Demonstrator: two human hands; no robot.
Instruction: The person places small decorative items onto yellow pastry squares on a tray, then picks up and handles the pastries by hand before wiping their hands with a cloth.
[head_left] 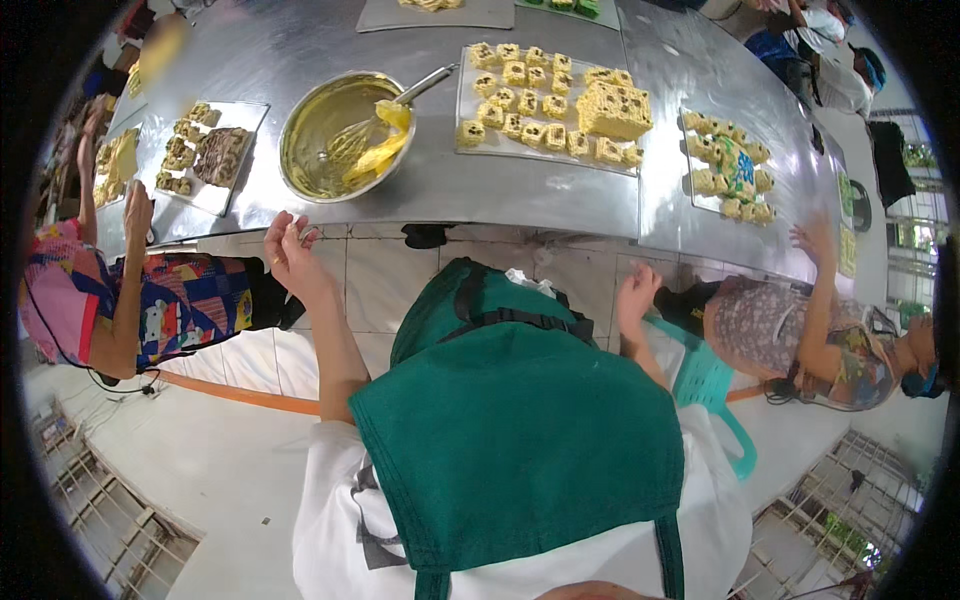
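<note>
My left hand (290, 250) is raised just off the table's near edge, below the mixing bowl. Its fingers are loosely bent and apart, with nothing seen in them. Off to the right, my right hand (637, 297) hangs short of the table, fingers half curled, also holding nothing I can see. The steel bowl (297, 184) has yellow cream smeared inside. A whisk (350, 145) and a yellow spatula (393, 115) lean in it. Right of the bowl, a tray (549, 159) carries several small cream-covered cake cubes (527, 100) and one larger cake block (613, 110).
Coworkers stand at left (180, 300) and right (800, 335). Trays of decorated cakes lie near them, one with brown cake (222, 157), another with a blue-and-green topped cake (737, 165). A turquoise plastic chair (704, 378) stands by my right arm. The metal table (480, 205) spans the front.
</note>
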